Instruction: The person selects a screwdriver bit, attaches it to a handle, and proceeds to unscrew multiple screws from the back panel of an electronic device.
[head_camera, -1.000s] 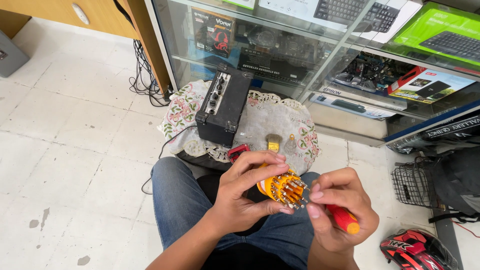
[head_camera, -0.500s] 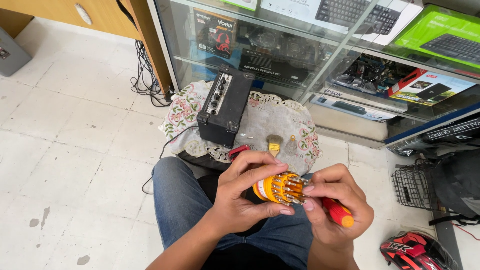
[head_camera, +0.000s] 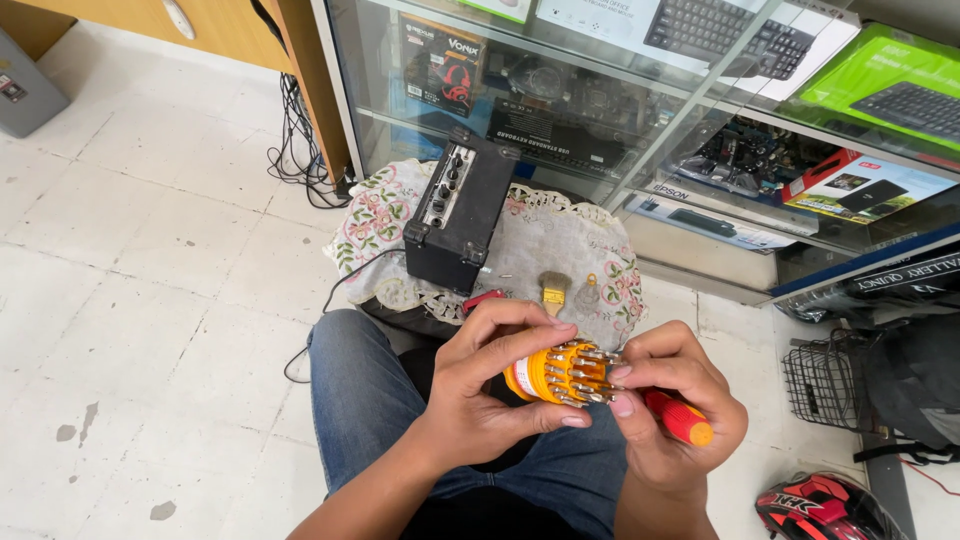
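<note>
My left hand (head_camera: 490, 385) grips an orange round bit holder (head_camera: 552, 373) studded with several metal screwdriver bits, held over my lap. My right hand (head_camera: 670, 400) holds a red-handled screwdriver (head_camera: 680, 418) in its palm while its fingertips pinch at the bits on the holder's right side. Both hands touch the holder. Beyond them a small black amplifier (head_camera: 458, 215) with knobs on top lies on a round stool covered with a floral lace cloth (head_camera: 375, 225).
A red tool (head_camera: 484, 299), a small brush (head_camera: 552, 291) and a little bottle (head_camera: 588, 294) lie on the cloth's near edge. A glass display case (head_camera: 640, 120) of boxed keyboards stands behind. Cables (head_camera: 295, 130) hang left; wire basket (head_camera: 825, 375) and red helmet (head_camera: 820, 508) sit right.
The bit holder has turned slightly in my left hand, and my right fingers have shifted closer onto the bits. The amplifier and stool items have not moved.
</note>
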